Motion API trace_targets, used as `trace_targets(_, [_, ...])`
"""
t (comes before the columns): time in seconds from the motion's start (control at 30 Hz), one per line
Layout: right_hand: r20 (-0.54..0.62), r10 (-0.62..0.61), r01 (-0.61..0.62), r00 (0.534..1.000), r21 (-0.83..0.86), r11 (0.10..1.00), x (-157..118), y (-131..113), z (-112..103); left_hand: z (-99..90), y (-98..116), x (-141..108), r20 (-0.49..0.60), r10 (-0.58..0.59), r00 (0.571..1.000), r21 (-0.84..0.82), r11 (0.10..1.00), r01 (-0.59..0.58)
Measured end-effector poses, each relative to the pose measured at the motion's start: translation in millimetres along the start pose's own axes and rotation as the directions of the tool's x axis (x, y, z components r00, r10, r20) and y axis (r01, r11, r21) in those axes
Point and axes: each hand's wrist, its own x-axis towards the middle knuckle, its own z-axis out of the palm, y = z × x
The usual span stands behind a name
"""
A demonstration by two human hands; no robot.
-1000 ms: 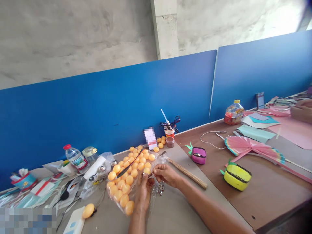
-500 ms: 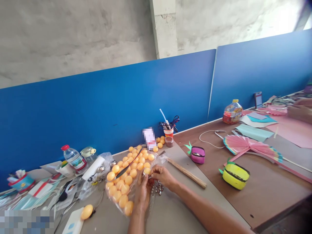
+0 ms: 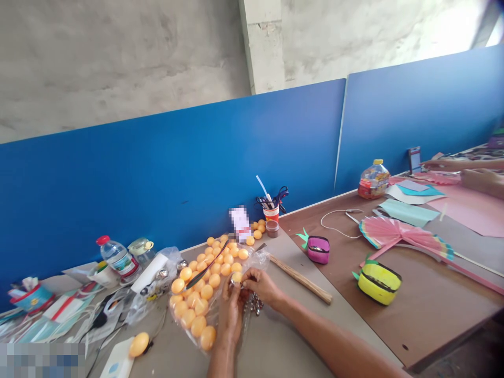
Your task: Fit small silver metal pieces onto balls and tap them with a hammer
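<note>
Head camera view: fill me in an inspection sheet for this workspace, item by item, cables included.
surface: grey tabletop meeting brown tabletop
job's things: orange balls, mostly in clear plastic; small silvery metal pieces by the hands
clutter: red-capped clear plastic bottle, magenta pouch, yellow pouch, brown stick bundle, pink paper fan
grippers: bare left hand pinches a small shiny piece; bare right hand at it, grip unclear
cables: thin black cable left, white cord right
surroundings: blue partition, grey wall, another person's hand far right
</note>
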Motion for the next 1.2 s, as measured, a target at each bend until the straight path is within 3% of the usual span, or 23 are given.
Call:
trace_targets(0.27, [-0.035, -0.046, 0.042, 0.998, -0.103, 0.994, -5.0, -6.2, 2.3, -1.4, -1.4, -2.7, 0.056, 0.022, 0.998, 0.029, 0.999, -0.024])
trace_targets(0.63, [-0.114, -0.12, 0.092, 0.986, -0.219, 0.971, -7.2, -9.4, 6.7, 0.7, -1.2, -6.4, 0.025, 0.006, 1.0, 0.049, 0.999, -0.008])
trace_targets(0.77, [-0.158, -0.09, 0.07, 0.983, -0.126, 0.99, -3.7, -9.1, 6.6, 1.4, -2.0, -4.9, 0.025, -0.01, 1.0, 0.032, 0.999, 0.009])
trace_targets(0.9, [-0.044, -0.035, 0.041, 0.998, 0.141, 0.989, -2.2, -16.9, -0.8, 3.6, 1.6, -2.6, 0.035, -0.034, 0.999, -0.09, 0.995, 0.037])
trace_targets(0.97, [-0.054, -0.034, 0.046, 0.998, 0.248, 0.968, -1.9, -20.4, -4.7, 5.1, 5.0, -2.6, 0.028, -0.055, 0.998, -0.155, 0.986, 0.059])
trace_targets(1.2, [-0.152, 0.101, -0.07, 0.983, 0.196, 0.978, 1.4, -10.7, -8.2, 4.0, 8.5, -2.6, 0.03, -0.074, 0.997, -0.168, 0.983, 0.078])
